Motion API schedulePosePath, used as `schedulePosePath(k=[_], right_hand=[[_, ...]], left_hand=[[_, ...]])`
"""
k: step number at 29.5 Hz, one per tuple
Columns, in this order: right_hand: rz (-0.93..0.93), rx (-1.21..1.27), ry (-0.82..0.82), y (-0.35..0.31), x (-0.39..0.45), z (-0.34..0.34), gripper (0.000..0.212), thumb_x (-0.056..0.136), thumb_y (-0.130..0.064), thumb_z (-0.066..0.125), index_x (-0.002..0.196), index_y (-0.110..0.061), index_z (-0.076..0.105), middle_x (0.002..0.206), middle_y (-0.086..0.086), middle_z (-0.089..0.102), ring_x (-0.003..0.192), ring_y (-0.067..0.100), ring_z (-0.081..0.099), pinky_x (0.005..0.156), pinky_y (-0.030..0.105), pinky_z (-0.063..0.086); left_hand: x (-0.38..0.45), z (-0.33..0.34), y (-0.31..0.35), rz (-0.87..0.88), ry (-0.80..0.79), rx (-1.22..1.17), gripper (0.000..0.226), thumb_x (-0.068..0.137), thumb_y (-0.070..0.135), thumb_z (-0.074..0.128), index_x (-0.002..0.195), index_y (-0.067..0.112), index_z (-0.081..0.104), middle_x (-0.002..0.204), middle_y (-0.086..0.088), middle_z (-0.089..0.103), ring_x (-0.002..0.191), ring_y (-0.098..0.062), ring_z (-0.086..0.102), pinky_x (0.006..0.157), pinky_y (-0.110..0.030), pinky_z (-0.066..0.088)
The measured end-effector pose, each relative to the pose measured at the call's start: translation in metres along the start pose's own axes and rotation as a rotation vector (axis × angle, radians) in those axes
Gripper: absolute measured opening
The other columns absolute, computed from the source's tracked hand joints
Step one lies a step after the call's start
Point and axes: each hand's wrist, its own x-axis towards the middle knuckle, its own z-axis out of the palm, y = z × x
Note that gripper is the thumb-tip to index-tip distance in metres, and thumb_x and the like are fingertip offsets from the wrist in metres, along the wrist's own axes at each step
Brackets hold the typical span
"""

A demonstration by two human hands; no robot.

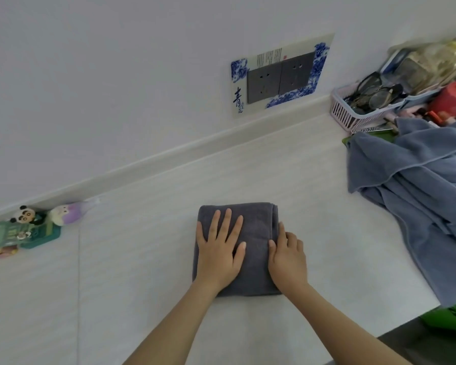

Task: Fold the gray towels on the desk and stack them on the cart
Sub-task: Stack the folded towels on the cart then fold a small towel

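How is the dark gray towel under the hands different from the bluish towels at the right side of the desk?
The dark gray towel is folded into a compact rectangle; the bluish towels lie unfolded in a crumpled heap. The dark gray towel is charcoal in colour, the bluish towels a lighter blue-gray. The left hand and right hand rest on the dark gray towel; nothing touches the bluish towels. Both lie on the desk.

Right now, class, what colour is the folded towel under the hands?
Dark gray folded towel, clearest in the head view.

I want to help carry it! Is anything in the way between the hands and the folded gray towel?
No. The left hand lies flat on the folded gray towel, and the right hand touches its right edge. The cart isn't visible.
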Motion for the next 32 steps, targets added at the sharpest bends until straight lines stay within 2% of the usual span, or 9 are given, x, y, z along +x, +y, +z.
schedulePosePath(k=[2,4,7,11,14,19,25,28,32], right_hand=[[0.05,0.118,-0.036,-0.003,0.0,-0.004,0.051,0.1,-0.036,0.029,0.146,-0.012,0.026,0.134,0.014,0.043,0.116,0.029,0.045,0.096,0.041,0.042],[0.111,0.22,-0.07,-0.003,0.0,-0.008,0.049,0.099,-0.04,0.033,0.137,-0.009,0.038,0.129,0.016,0.046,0.111,0.031,0.05,0.093,0.041,0.045],[0.19,0.374,-0.134,-0.009,-0.001,-0.013,0.058,0.093,-0.052,0.041,0.125,-0.005,0.048,0.12,0.015,0.054,0.104,0.03,0.056,0.087,0.039,0.049],[0.319,0.629,-0.35,-0.03,-0.006,-0.017,0.066,0.084,-0.053,0.06,0.126,-0.004,0.047,0.12,0.012,0.058,0.105,0.028,0.059,0.077,0.032,0.047],[0.403,0.844,-0.544,-0.045,-0.013,-0.016,0.073,0.075,-0.05,0.072,0.123,0.002,0.053,0.113,0.013,0.064,0.097,0.028,0.064,0.077,0.034,0.054],[0.286,0.964,-0.727,-0.096,-0.048,0.0,0.064,0.075,-0.043,0.075,0.12,-0.002,0.057,0.108,0.011,0.069,0.097,0.028,0.068,0.088,0.04,0.054],[0.077,0.95,-0.856,-0.168,-0.095,0.007,0.052,0.08,-0.038,0.071,0.118,-0.006,0.058,0.108,0.009,0.071,0.096,0.025,0.069,0.077,0.034,0.056],[-0.044,0.916,-0.903,-0.204,-0.114,0.006,0.048,0.082,-0.035,0.069,0.117,-0.005,0.058,0.106,0.008,0.071,0.093,0.023,0.07,0.073,0.03,0.055],[-0.229,0.818,-1.001,-0.281,-0.151,0.018,0.045,0.083,-0.032,0.068,0.116,-0.005,0.059,0.103,0.007,0.072,0.091,0.022,0.07,0.069,0.028,0.055]], left_hand=[[-0.007,-0.007,-0.003,-0.099,0.074,-0.18,0.058,0.094,0.044,0.036,0.148,0.026,0.028,0.159,-0.004,0.011,0.146,-0.021,0.006,0.117,-0.049,0.008],[-0.018,-0.022,-0.005,-0.38,0.132,-0.474,0.063,0.092,0.04,0.051,0.148,0.021,0.029,0.157,-0.007,0.018,0.142,-0.023,0.018,0.115,-0.04,0.022],[-0.033,-0.042,-0.016,-0.797,-0.109,-0.95,0.073,0.084,0.048,0.064,0.142,0.017,0.033,0.143,-0.005,0.041,0.125,-0.023,0.046,0.096,-0.032,0.042],[-0.053,-0.054,-0.048,-0.931,-0.327,-1.335,0.086,0.062,0.06,0.077,0.128,0.012,0.049,0.125,-0.005,0.061,0.108,-0.022,0.062,0.091,-0.037,0.052],[-0.072,-0.069,-0.06,-0.96,-0.407,-1.536,0.071,0.068,0.045,0.079,0.124,0.009,0.055,0.113,-0.009,0.068,0.101,-0.024,0.066,0.076,-0.031,0.056],[-0.132,-0.097,-0.094,-1.003,-0.191,-1.612,0.06,0.069,0.033,0.079,0.117,0.005,0.059,0.102,-0.012,0.072,0.094,-0.027,0.069,0.068,-0.032,0.056],[-0.204,-0.144,-0.133,-1.029,0.098,-1.582,0.061,0.066,0.034,0.082,0.116,0.008,0.059,0.105,-0.011,0.071,0.094,-0.027,0.069,0.077,-0.038,0.057],[-0.234,-0.167,-0.149,-1.039,0.204,-1.562,0.059,0.066,0.034,0.083,0.114,0.008,0.06,0.104,-0.01,0.072,0.093,-0.027,0.069,0.076,-0.037,0.058],[-0.294,-0.211,-0.179,-1.11,0.473,-1.543,0.053,0.069,0.031,0.083,0.111,0.009,0.061,0.101,-0.01,0.072,0.09,-0.028,0.07,0.072,-0.036,0.058]])
